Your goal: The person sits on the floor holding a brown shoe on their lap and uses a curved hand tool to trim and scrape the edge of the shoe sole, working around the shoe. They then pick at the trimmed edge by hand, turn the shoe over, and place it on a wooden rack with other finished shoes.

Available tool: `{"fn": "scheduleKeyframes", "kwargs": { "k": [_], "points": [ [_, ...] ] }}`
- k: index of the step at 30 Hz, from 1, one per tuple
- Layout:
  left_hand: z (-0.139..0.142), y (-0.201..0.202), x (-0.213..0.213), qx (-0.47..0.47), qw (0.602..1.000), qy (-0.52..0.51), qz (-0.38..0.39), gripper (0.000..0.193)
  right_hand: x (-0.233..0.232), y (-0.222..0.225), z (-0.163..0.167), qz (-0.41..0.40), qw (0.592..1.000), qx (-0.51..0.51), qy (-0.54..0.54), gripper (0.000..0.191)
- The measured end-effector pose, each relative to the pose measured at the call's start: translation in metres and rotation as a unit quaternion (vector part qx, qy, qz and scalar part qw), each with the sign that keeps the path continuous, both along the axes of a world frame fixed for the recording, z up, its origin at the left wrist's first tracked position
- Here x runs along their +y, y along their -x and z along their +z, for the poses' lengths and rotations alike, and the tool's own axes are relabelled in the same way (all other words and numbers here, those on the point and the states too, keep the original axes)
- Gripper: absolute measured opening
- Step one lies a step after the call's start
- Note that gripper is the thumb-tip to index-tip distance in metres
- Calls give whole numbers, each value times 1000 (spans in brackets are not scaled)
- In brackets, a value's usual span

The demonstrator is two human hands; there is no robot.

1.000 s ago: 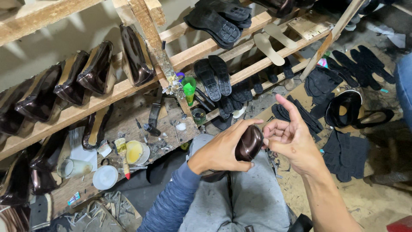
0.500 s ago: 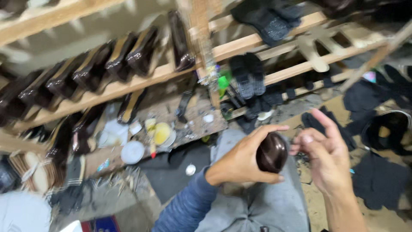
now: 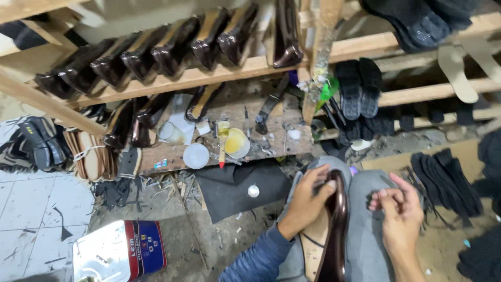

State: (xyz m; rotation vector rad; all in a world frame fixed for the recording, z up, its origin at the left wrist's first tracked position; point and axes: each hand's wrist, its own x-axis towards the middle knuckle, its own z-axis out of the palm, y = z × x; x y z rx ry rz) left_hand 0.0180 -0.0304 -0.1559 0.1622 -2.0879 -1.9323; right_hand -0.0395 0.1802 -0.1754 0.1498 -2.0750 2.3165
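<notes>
- Left hand (image 3: 307, 201) curled over the toe end of a glossy dark brown shoe (image 3: 334, 230), fingers (image 3: 319, 180) wrapped across its upper, thumb on the near side; a firm hold.
- Right hand (image 3: 401, 214) just right of the shoe, not touching it; fingers (image 3: 385, 201) bent loosely inward with tips drawn near the thumb, holding nothing that can be made out.
- Under both hands, grey trousered knees (image 3: 368, 245); shoe lying lengthwise between them, tan insole (image 3: 313, 245) turned up toward the left wrist, blue sleeve (image 3: 255, 258) behind.
- Left of the left fingers, a black cloth (image 3: 235, 188) on the floor with a small round silver lid (image 3: 253, 191) on it.
- Beyond the fingertips, a scarred wooden board (image 3: 261, 138) carrying a yellow glue pot (image 3: 236, 142), a brush with a red tip (image 3: 223, 149), a white lid (image 3: 196, 155) and a clear cup (image 3: 169, 134).
- Farther out, a wooden rack (image 3: 209, 75) with a row of shiny brown shoes (image 3: 156, 52) standing on edge.
- Right of the right fingers, stacked black soles (image 3: 441, 180); more black soles (image 3: 359, 86) up on the rails.
- Far down-left, a red and blue tin (image 3: 125, 253) on its side on the littered floor.
</notes>
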Motion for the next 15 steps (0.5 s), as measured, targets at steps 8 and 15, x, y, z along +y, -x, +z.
{"fn": "scheduleKeyframes", "kwargs": {
  "k": [8, 15],
  "points": [
    [-69, 1, -82, -55, 960, 3, 273, 61, 2, -4, -8, -12, 999, 23, -35, 38],
    [-64, -2, -131, -36, 950, 21, 309, 73, 4, -4, -10, -12, 999, 24, -38, 31]
  ]
}}
